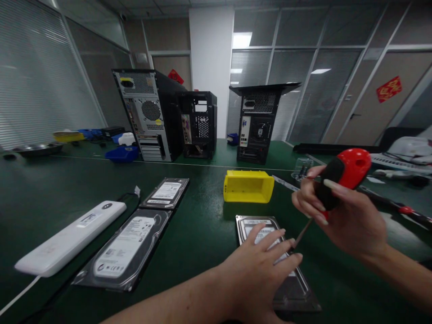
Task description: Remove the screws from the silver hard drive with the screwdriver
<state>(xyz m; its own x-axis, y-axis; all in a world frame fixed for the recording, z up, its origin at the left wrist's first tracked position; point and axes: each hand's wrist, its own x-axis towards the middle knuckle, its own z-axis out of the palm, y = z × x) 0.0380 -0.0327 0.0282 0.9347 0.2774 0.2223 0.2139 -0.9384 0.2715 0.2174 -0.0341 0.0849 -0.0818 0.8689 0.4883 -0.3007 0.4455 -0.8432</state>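
A hard drive [297,292] lies label up on the green table, partly covered by my left hand [259,265]. The fingers of that hand are spread flat over the drive, and its thumb is mostly out of sight. My right hand [344,216] is wrapped round a red and black screwdriver [354,168]. Its shaft slants down to the left, with the tip at the drive's right edge beside my left fingertips. Just beyond the drive, an open yellow bin [248,189] rests on its side.
Two more hard drives [126,247] [167,192] and a white power strip [74,236] lie at the left. Computer cases [168,112] [199,123] [258,123] stand at the back, near a blue bin [122,153]. A clear cup [303,168] is beyond my right hand.
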